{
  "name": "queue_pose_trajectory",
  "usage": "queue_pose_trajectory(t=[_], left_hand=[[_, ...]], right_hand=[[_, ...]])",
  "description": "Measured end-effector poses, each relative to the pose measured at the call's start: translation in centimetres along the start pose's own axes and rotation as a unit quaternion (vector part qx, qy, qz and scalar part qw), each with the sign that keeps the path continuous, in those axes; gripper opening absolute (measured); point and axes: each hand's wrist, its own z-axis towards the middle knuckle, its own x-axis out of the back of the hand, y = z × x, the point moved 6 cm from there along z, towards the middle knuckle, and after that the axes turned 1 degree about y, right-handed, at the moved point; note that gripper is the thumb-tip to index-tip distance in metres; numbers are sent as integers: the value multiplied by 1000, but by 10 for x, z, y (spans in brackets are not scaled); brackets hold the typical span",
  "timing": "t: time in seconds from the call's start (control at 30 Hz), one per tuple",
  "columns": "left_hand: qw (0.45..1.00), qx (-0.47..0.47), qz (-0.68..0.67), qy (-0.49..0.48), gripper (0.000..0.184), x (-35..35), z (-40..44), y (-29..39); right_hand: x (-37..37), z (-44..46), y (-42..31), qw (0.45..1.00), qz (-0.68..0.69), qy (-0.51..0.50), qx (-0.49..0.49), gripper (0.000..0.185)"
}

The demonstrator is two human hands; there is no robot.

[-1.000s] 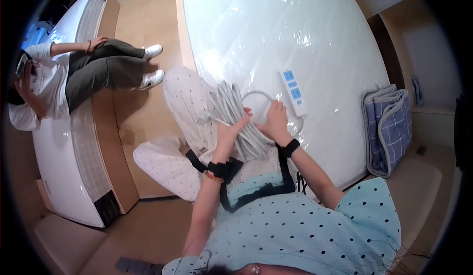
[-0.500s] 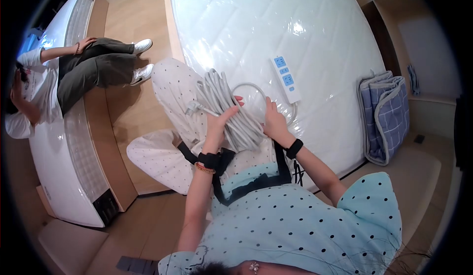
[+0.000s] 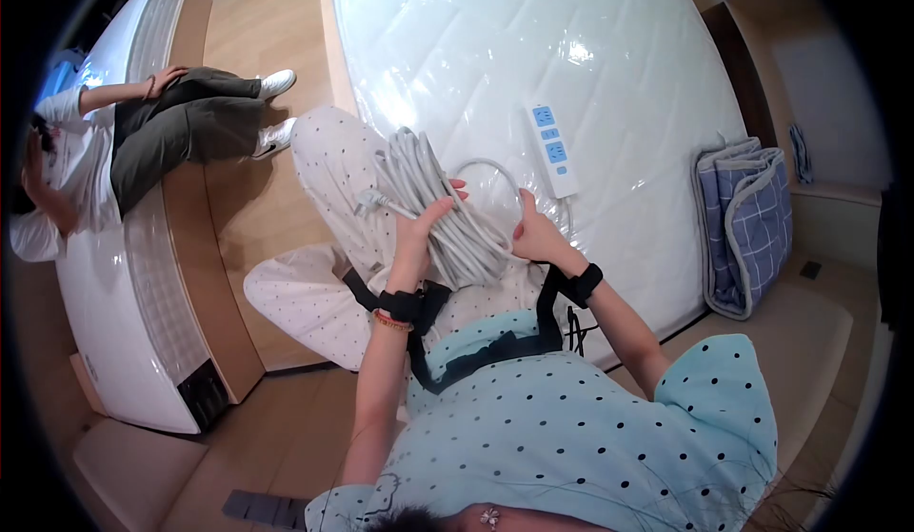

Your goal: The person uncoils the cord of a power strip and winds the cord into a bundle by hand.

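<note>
A thick coil of pale grey extension cable point(image 3: 468, 248) rests over my lap. My left hand point(image 3: 425, 232) is wrapped around the coil, thumb across the loops and fingertips showing at the far side. On its left the cable's plug point(image 3: 368, 201) sticks out. To the right of the coil, my right hand point(image 3: 543, 237) is closed, pinching a strand of the same cable. From there a loop curves back towards the coil. Just beyond my right hand, a white power strip point(image 3: 561, 182) with blue socket faces lies on the mattress; part of its cord is hidden by the hand.
A plastic-wrapped mattress point(image 3: 628, 46) stretches ahead of me. A folded blue checked quilt point(image 3: 752, 232) sits at its right edge. On the left, a person point(image 3: 181, 127) sits on another wrapped mattress point(image 3: 129, 313), across a strip of wooden floor point(image 3: 262, 18).
My right hand has turned slightly and moved a little to the right and down, its fingers more curled on the cable. The coil has shifted slightly left in my left hand.
</note>
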Motion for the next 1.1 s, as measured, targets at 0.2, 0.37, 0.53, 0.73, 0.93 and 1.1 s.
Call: queue_pose_trajectory(t=[0.2, 0.37, 0.53, 0.73, 0.93, 1.1], left_hand=[[1000, 8, -5, 1, 45, -1, 3, 0], [999, 24, 36, -29, 49, -12, 5, 2], [993, 38, -99, -52, 54, -33, 8, 7], [993, 35, 96, -49, 44, -66, 31, 12], [994, 79, 72, -4, 25, -92, 85, -26], [978, 22, 208, 15, 35, -84, 113, -61]], right_hand=[[45, 1, 14, 965, 213, 147, 35, 76], [85, -16, -44, 888, 411, 176, 103, 61], [52, -17, -75, 927, 346, 65, 131, 46], [38, -6, -67, 941, 199, 129, 243, 26], [79, 18, 1, 922, 315, 227, 15, 21], [103, 39, 19, 945, 242, 220, 13, 47]])
